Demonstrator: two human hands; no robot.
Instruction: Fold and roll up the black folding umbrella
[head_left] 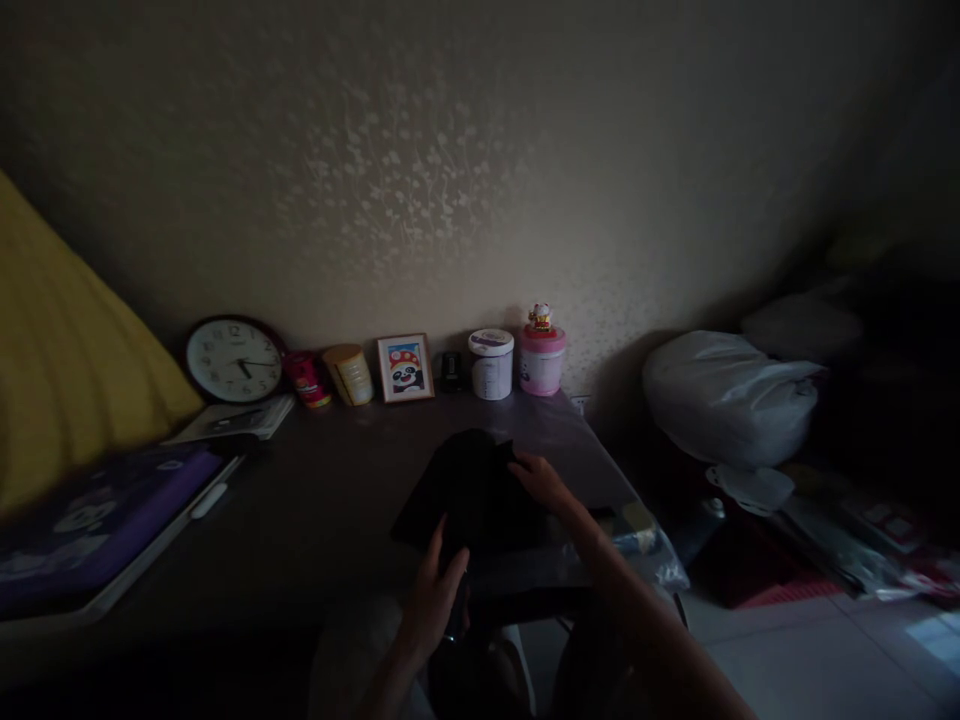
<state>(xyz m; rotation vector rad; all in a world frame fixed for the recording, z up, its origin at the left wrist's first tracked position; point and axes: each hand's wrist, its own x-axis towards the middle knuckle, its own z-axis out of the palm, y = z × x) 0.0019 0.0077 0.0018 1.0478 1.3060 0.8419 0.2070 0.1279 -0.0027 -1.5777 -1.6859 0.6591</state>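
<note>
A black umbrella [457, 485], its loose fabric partly spread, lies over the front part of the dark table. My left hand [435, 595] is wrapped round its lower end near the table's front edge, where a small glint shows below the fingers. At the upper right of the fabric, my right hand [538, 478] pinches a fold, with a pointed flap sticking up by the fingertips. Dim light hides most detail of the black cloth and of the part inside my left hand.
Along the wall stand a clock [234, 360], a red tub [307, 380], a yellowish jar [349, 375], a framed panda picture [406, 368], a white tub [491, 365] and a pink tub [542, 362]. A purple case [112, 520] lies left. White bags [727, 395] sit beyond the right edge.
</note>
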